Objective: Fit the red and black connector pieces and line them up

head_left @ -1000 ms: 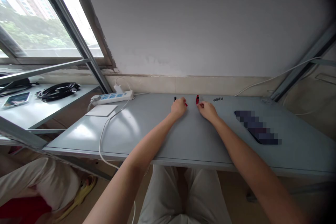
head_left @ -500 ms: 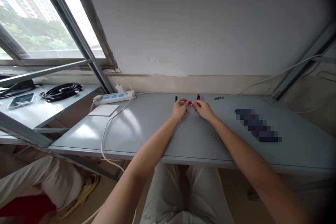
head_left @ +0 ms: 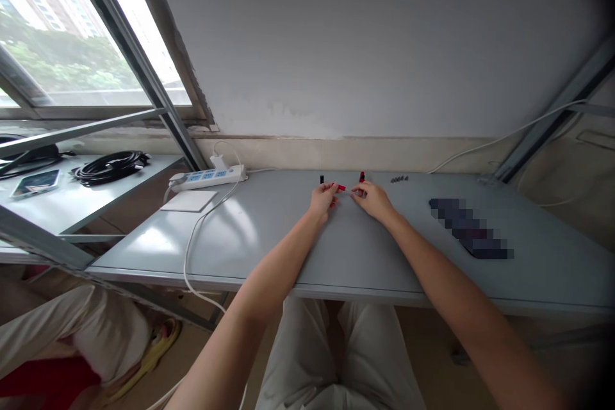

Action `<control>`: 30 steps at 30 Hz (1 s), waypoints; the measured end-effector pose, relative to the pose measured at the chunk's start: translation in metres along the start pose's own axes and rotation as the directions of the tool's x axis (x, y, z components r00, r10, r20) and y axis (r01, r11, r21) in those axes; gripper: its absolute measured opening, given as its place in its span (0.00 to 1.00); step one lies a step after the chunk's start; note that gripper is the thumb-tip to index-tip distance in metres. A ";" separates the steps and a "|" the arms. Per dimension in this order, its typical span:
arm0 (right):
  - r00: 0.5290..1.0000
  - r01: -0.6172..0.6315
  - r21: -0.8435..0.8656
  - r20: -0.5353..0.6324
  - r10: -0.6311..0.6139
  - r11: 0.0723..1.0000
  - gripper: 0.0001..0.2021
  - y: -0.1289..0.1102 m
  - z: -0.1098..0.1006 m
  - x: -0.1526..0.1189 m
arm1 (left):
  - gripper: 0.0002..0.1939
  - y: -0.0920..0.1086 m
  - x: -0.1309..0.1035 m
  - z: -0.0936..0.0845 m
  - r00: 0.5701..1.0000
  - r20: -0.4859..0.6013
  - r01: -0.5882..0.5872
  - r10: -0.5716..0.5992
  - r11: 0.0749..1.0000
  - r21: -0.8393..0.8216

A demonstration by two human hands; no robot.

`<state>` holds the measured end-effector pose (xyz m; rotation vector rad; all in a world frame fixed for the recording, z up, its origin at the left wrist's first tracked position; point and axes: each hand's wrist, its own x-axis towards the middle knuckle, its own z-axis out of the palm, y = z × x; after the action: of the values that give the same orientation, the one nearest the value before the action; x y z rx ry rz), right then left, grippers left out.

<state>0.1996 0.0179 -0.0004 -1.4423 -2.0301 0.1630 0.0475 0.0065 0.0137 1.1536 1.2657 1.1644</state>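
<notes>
My left hand (head_left: pixel 321 201) is closed on a small red stick-like piece (head_left: pixel 341 188), whose end pokes out to the right past the fingertips. Just to the right, my right hand (head_left: pixel 373 200) has its thumb and fingers pinched together. Whatever it may hold is too small to make out. A narrow gap separates the right fingertips from the red piece. Behind the hands, a short black piece (head_left: pixel 321 179) stands on the grey table (head_left: pixel 269 237), and a red-and-black piece (head_left: pixel 362 177) is beyond the right hand.
Several small dark metal-looking bits (head_left: pixel 399 179) lie near the wall. A pixelated dark object (head_left: pixel 471 229) rests on the right. To the left are a power strip (head_left: pixel 207 178), a white flat square (head_left: pixel 189 201) and a white cable (head_left: pixel 194 230). A seated person's leg (head_left: pixel 103 327) shows lower left.
My left hand has moved slightly left with the red piece. The right fingertips, which were at its end, are now apart from it.
</notes>
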 end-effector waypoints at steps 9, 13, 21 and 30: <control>0.951 -0.310 -0.122 -0.013 0.310 0.943 0.08 0.026 -0.001 0.003 | 0.09 -0.006 0.010 0.001 0.965 0.013 -0.248 0.261 0.900 0.359; 0.916 -0.402 -0.132 -0.041 0.400 0.906 0.10 0.038 -0.003 0.006 | 0.06 -0.008 0.021 0.014 0.931 0.116 -0.349 0.347 0.746 0.567; 0.905 -0.424 -0.154 -0.044 0.423 0.892 0.11 0.046 0.002 0.008 | 0.06 -0.006 0.047 0.042 0.948 0.144 -0.310 0.284 0.714 0.628; 0.900 -0.431 -0.195 -0.029 0.435 0.881 0.12 0.048 0.006 0.009 | 0.08 -0.020 0.053 0.061 0.964 0.144 -0.255 0.225 0.613 0.747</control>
<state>0.2330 0.0461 -0.0220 -2.0169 -1.7415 0.1620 0.1073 0.0589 -0.0104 2.0183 1.6793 0.7644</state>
